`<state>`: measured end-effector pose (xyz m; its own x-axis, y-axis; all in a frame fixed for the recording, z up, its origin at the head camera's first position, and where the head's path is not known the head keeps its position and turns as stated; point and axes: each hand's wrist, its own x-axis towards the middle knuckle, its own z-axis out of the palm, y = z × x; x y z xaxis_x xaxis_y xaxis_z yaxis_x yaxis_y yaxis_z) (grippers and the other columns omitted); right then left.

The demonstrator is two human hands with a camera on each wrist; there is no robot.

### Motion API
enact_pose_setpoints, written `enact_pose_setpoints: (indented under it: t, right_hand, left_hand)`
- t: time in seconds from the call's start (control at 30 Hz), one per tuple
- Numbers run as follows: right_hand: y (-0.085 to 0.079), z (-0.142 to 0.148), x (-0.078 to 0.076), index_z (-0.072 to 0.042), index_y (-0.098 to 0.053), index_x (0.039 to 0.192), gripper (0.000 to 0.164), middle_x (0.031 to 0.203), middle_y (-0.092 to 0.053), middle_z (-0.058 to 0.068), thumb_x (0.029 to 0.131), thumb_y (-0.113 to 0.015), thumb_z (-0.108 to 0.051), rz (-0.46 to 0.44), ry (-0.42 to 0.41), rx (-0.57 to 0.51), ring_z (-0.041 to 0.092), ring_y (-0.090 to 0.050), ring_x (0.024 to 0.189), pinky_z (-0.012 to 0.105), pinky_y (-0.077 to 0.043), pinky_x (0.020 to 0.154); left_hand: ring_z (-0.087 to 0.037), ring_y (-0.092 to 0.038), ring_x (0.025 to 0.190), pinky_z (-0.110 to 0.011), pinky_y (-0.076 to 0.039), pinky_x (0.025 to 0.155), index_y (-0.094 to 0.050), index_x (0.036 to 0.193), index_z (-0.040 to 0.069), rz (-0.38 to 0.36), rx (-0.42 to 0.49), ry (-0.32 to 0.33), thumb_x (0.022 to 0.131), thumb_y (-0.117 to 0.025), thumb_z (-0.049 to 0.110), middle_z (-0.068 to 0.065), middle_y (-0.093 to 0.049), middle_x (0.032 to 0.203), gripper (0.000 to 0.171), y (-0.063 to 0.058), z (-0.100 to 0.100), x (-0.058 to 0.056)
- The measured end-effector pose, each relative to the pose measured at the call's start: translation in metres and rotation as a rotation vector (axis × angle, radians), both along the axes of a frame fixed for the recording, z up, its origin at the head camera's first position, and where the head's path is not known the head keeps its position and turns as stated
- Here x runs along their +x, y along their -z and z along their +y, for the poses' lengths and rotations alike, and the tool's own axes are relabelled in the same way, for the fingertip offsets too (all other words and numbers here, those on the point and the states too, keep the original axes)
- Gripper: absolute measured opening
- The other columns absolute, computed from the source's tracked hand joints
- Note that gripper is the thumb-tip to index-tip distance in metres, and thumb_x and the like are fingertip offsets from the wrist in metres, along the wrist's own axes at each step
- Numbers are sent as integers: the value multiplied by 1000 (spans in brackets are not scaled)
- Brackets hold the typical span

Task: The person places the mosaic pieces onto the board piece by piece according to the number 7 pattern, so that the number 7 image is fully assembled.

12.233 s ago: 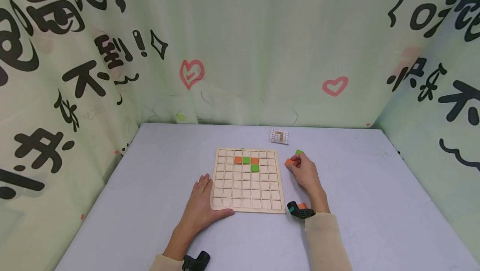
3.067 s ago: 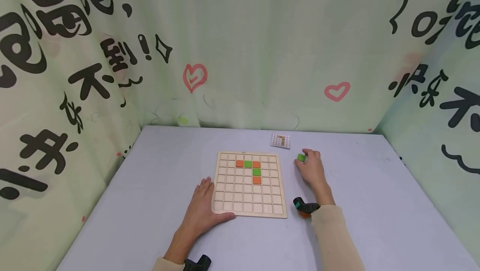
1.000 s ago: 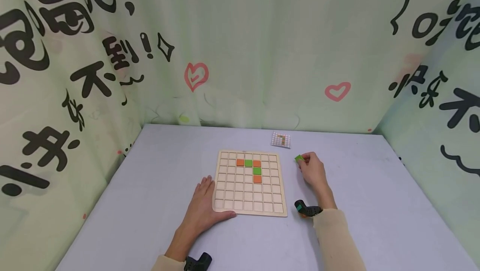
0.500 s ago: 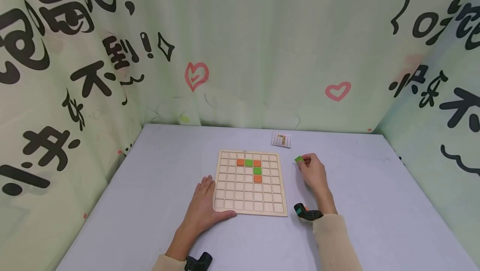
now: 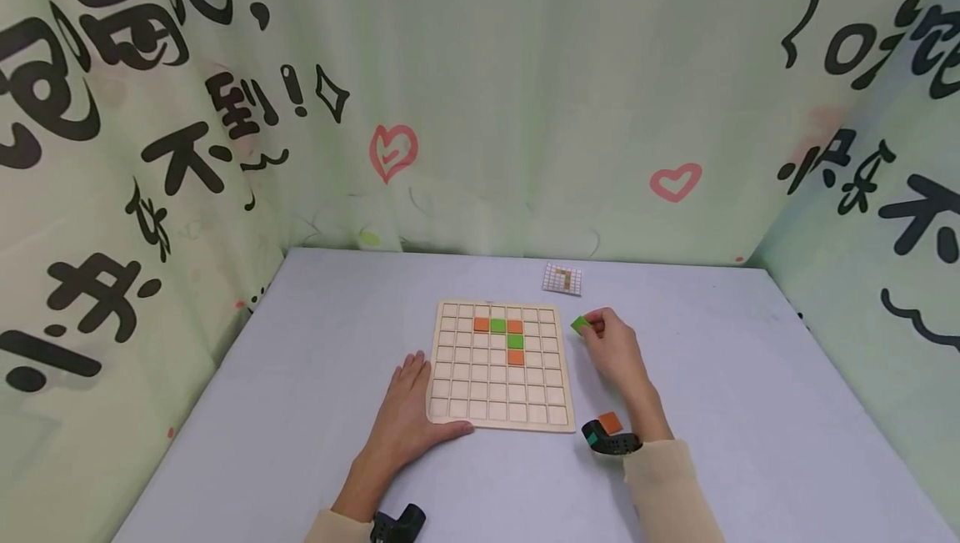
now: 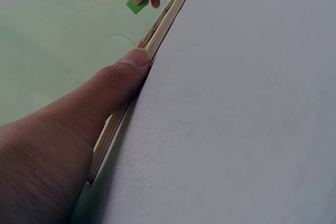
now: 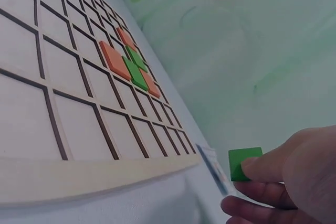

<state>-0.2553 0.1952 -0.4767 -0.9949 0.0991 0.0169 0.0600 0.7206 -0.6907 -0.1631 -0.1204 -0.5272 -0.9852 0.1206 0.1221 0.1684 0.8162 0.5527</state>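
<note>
A wooden grid board [image 5: 459, 389] lies on the white table. Several orange and green square tiles sit in its cells, forming a short row and a column below its right end. My left hand [image 5: 405, 405] rests at the board's lower left corner, fingers extended along the left side. Its thumb [image 6: 118, 74] lies against the front edge. Just off the board's upper right side, my right hand [image 5: 618, 357] pinches a green square tile [image 7: 239, 158] between thumb and fingers. A loose orange tile [image 5: 611, 422] lies beside the right wrist strap, partly covered by it.
A small card [image 5: 562, 279] printed with a grid and a coloured pattern lies behind the board. Curtains [image 5: 525, 109] with black lettering and red hearts enclose the table at the back and sides. Black camera straps [image 5: 397, 524] circle both wrists.
An orange tile, earlier in my right hand, now sits in the board's column. That hand has since picked up the green tile and moved left towards the board. My left hand stays put.
</note>
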Motion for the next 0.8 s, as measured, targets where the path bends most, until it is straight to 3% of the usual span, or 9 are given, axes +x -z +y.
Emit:
enact_pose_setpoints:
  t: [0.3, 0.8]
  right_hand:
    - [-5, -15, 9, 2, -60, 118, 25, 106, -67, 18, 100, -60, -15, 22, -50, 8, 27, -62, 94, 34, -54, 78]
    - [-6, -35, 15, -2, -68, 110, 19, 96, -69, 11, 96, -67, -15, 37, -153, 38, 20, -59, 83, 25, -50, 69]
  left_hand:
    - [-37, -25, 153, -51, -22, 127, -37, 153, 2, -8, -2, -1, 67, -76, 73, -21, -35, 160, 119, 1, 0, 0]
    - [-38, -26, 153, -52, -23, 126, -37, 153, 1, 0, -15, 5, 67, -76, 73, -21, -36, 160, 119, 0, 0, 0]
